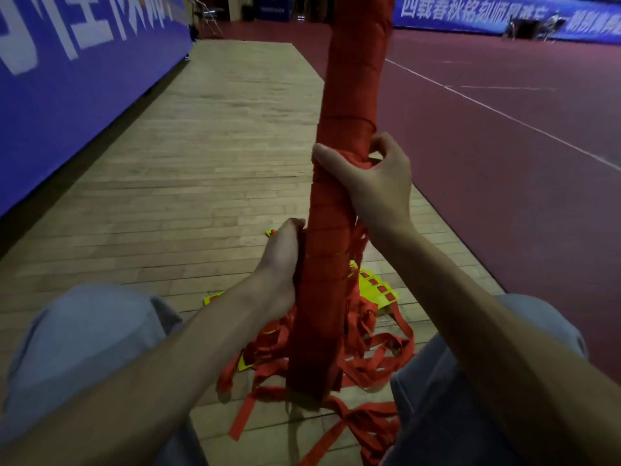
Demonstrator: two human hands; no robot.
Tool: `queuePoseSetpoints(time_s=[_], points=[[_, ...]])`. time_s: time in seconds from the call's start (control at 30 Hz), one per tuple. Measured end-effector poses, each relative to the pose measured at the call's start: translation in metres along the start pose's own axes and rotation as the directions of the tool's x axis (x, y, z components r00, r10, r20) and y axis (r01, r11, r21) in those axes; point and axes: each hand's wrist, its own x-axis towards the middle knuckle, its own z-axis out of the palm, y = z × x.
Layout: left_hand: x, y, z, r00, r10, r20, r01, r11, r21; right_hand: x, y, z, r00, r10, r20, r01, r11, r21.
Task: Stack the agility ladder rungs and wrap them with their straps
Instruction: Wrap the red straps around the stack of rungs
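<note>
Between our knees the loose straps (366, 361) pool on the wooden floor (188, 183), and from them the wrapped bundle (339, 210) rises upright. Our left hand (280, 264) clamps it low, our right hand (373, 176) higher, pinching the strap; the next turn likely winds around this vertical axis.

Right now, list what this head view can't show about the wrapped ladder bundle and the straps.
- Top of the wrapped bundle: cut off by the upper frame edge.
- Rungs inside it: hidden under the red wraps; no count possible.
- Strap at the right hand: the grip covers where it runs.
- Left hand fingers: behind the bundle.
- Loose straps: tangled; ends partly hidden by the knees.
- Yellow rungs on the floor: partly hidden by the bundle.
</note>
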Motion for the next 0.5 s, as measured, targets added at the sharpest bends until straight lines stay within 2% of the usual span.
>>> queuePoseSetpoints(time_s=[0.07,0.13,0.23,0.33,0.4,0.5], points=[[-0.001,0.001,0.008,0.989,0.106,-0.106,-0.088,0.983,0.164,0.000,0.005,-0.001,0.999,0.019,-0.047,-0.021,0.999,-0.032],[-0.002,-0.005,0.011,0.956,0.223,-0.189,-0.144,0.923,0.358,-0.004,0.008,0.000,0.999,0.013,-0.046,-0.015,0.999,-0.047],[-0.001,-0.007,0.009,0.884,0.354,-0.307,-0.195,0.874,0.446,-0.009,0.006,0.007,0.999,-0.049,-0.019,0.047,0.995,-0.087],[0.000,-0.003,0.007,0.898,0.271,-0.347,-0.197,0.952,0.232,-0.010,0.005,0.011,0.991,-0.135,0.016,0.136,0.988,-0.069],[-0.004,0.002,0.005,0.929,0.202,-0.310,-0.165,0.976,0.140,-0.009,0.005,0.013,0.982,-0.185,0.045,0.186,0.982,-0.024],[-0.009,0.011,-0.001,0.992,0.105,-0.071,-0.104,0.994,0.020,-0.006,0.010,0.012,0.969,-0.214,0.126,0.203,0.975,0.092]])
